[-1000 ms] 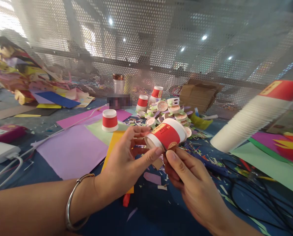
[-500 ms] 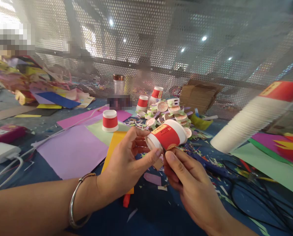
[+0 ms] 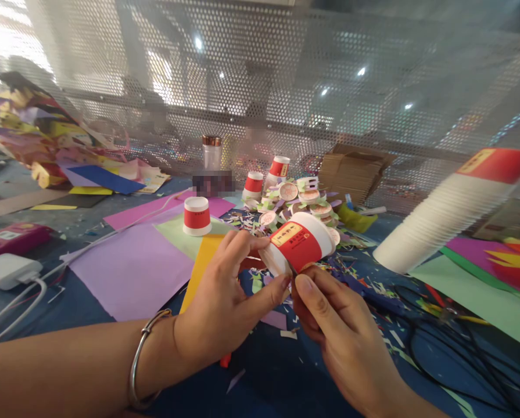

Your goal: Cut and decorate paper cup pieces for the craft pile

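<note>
A small white paper cup with a red band lies on its side in the air between both hands. My left hand grips its open rim end, fingers curled over it and thumb underneath. My right hand is closed in a pinch at the lower edge of the cup; what its fingers hold there is hidden. Just behind the cup lies a heap of cut cup bottoms and paper scraps.
An upturned red-banded cup stands on purple, green and orange paper sheets. Two more cups and a clear jar stand farther back. A long stack of cups lies at right. Black cables cross the blue table; a white charger sits at left.
The cup has turned a little in my hands, so its yellow label now faces me more. Both hands have stayed in place.
</note>
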`<action>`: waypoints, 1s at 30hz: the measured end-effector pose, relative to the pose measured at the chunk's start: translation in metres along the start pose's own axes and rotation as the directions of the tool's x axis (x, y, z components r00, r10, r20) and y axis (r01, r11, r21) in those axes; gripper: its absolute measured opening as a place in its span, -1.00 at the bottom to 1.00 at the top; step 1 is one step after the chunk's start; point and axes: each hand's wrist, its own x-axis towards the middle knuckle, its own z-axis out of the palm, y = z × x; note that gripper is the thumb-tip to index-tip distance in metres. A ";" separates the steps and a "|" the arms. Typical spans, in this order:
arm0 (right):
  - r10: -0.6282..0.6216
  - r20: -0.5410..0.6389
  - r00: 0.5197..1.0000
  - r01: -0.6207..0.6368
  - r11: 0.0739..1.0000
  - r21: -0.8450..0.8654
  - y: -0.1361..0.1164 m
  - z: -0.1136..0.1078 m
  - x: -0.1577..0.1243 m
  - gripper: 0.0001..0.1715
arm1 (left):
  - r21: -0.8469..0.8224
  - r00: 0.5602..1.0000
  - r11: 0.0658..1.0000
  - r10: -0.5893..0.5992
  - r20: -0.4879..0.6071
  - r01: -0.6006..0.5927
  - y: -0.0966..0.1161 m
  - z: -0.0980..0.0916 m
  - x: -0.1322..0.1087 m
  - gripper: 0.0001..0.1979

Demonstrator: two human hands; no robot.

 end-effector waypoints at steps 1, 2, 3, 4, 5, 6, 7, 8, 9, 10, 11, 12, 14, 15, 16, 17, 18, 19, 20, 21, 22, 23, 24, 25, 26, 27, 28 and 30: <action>-0.003 -0.001 1.000 0.003 1.000 -0.006 0.000 0.000 0.001 -0.65 | -0.001 1.000 1.000 -0.007 0.001 0.007 0.000 0.000 0.000 -0.74; -0.003 -0.003 1.000 0.002 1.000 -0.011 -0.001 0.001 0.002 -0.64 | 0.000 1.000 1.000 -0.017 0.005 0.017 -0.001 0.001 0.000 -0.75; 0.000 -0.005 1.000 0.000 1.000 -0.015 -0.001 0.001 0.002 -0.63 | 0.007 1.000 1.000 -0.025 0.012 0.025 -0.001 0.001 0.001 -0.75; 0.004 -0.005 1.000 -0.004 1.000 -0.017 -0.001 0.001 0.003 -0.62 | 0.019 0.999 0.999 -0.030 0.016 0.029 -0.001 0.001 0.001 -0.76; 0.007 -0.006 1.000 -0.008 1.000 -0.017 -0.001 0.001 0.003 -0.60 | 0.038 0.999 0.999 -0.027 0.019 0.026 -0.001 0.001 0.001 -0.77; 0.012 -0.006 1.000 -0.012 1.000 -0.016 0.000 0.001 0.003 -0.60 | 0.060 1.000 0.998 -0.018 0.019 0.017 -0.001 0.001 0.001 -0.77; 0.013 -0.006 1.000 -0.013 1.000 -0.011 0.000 0.001 0.003 -0.59 | 0.083 1.000 0.997 -0.003 0.017 0.002 -0.002 0.000 0.001 -0.77; 0.011 -0.008 1.000 -0.011 1.000 -0.007 0.000 0.001 0.003 -0.60 | 0.109 1.000 0.994 0.020 0.015 -0.022 -0.002 0.000 0.001 -0.76; 0.010 -0.010 1.000 -0.010 1.000 -0.006 0.000 0.001 0.003 -0.61 | 0.140 0.999 0.989 0.050 0.014 -0.051 -0.002 -0.001 0.002 -0.75; 0.008 -0.014 1.000 -0.009 1.000 -0.008 0.000 0.001 0.002 -0.62 | 0.175 0.997 0.981 0.081 0.018 -0.083 -0.002 -0.003 0.002 -0.74; 0.008 -0.018 1.000 -0.008 1.000 -0.013 -0.001 0.001 0.002 -0.63 | 0.214 0.994 0.970 0.111 0.024 -0.113 -0.002 -0.004 0.003 -0.73; 0.004 -0.021 1.000 -0.004 1.000 -0.019 -0.001 0.001 0.002 -0.63 | 0.255 0.989 0.956 0.142 0.034 -0.146 -0.002 -0.006 0.004 -0.72; 0.001 -0.026 1.000 -0.002 0.999 -0.034 -0.001 0.001 0.002 -0.60 | 0.324 0.977 0.922 0.205 0.055 -0.212 -0.001 -0.008 0.007 -0.71; 0.001 -0.027 1.000 -0.002 0.999 -0.043 -0.001 0.001 0.002 -0.59 | 0.350 0.971 0.906 0.231 0.065 -0.239 -0.001 -0.009 0.008 -0.72; 0.000 -0.027 1.000 -0.002 0.999 -0.051 -0.001 0.001 0.002 -0.57 | 0.367 0.966 0.894 0.248 0.073 -0.257 -0.002 -0.010 0.009 -0.72; 0.001 -0.029 1.000 -0.003 0.998 -0.058 -0.001 0.001 0.003 -0.56 | 0.372 0.965 0.890 0.251 0.077 -0.262 -0.002 -0.010 0.009 -0.71; 0.002 -0.030 1.000 -0.004 0.998 -0.065 -0.001 0.001 0.003 -0.55 | 0.359 0.968 0.900 0.237 0.077 -0.249 -0.003 -0.010 0.009 -0.71; 0.001 -0.032 0.999 -0.004 0.998 -0.069 -0.001 0.001 0.003 -0.54 | 0.326 0.976 0.920 0.205 0.070 -0.217 -0.003 -0.009 0.009 -0.70; -0.002 -0.034 0.999 -0.001 0.997 -0.072 -0.002 0.001 0.004 -0.54 | 0.267 0.985 0.948 0.163 0.062 -0.174 -0.004 -0.008 0.008 -0.69; -0.007 -0.035 0.999 0.004 0.997 -0.073 -0.003 0.001 0.004 -0.54 | 0.185 0.992 0.975 0.112 0.056 -0.120 -0.004 -0.006 0.008 -0.68; -0.015 -0.035 0.999 0.012 0.997 -0.072 -0.004 0.001 0.003 -0.54 | 0.086 0.997 0.995 0.052 0.056 -0.057 -0.003 -0.005 0.008 -0.66; -0.023 -0.034 0.999 0.021 0.997 -0.071 -0.005 0.001 0.003 -0.54 | -0.022 0.998 1.000 -0.016 0.063 0.017 -0.002 -0.003 0.007 -0.64; -0.030 -0.031 0.999 0.028 0.997 -0.067 -0.006 0.001 0.003 -0.55 | -0.124 0.993 0.987 -0.091 0.073 0.099 -0.001 -0.002 0.007 -0.61; -0.033 -0.028 0.999 0.031 0.997 -0.064 -0.006 0.001 0.003 -0.56 | -0.214 0.982 0.960 -0.169 0.085 0.183 0.000 -0.001 0.008 -0.58; -0.033 -0.022 0.999 0.031 0.998 -0.059 -0.007 0.001 0.002 -0.56 | -0.283 0.965 0.923 -0.244 0.098 0.262 0.002 0.000 0.009 -0.55; -0.030 -0.018 0.999 0.029 0.998 -0.054 -0.008 0.001 0.002 -0.57 | -0.333 0.945 0.885 -0.308 0.109 0.327 0.003 0.000 0.009 -0.54; -0.024 -0.015 1.000 0.023 0.998 -0.050 -0.008 0.001 0.003 -0.57 | -0.364 0.928 0.855 -0.353 0.117 0.370 0.005 0.000 0.010 -0.54; -0.018 -0.014 1.000 0.017 0.999 -0.049 -0.008 0.002 0.004 -0.57 | -0.388 0.919 0.834 -0.374 0.126 0.393 0.006 0.000 0.011 -0.59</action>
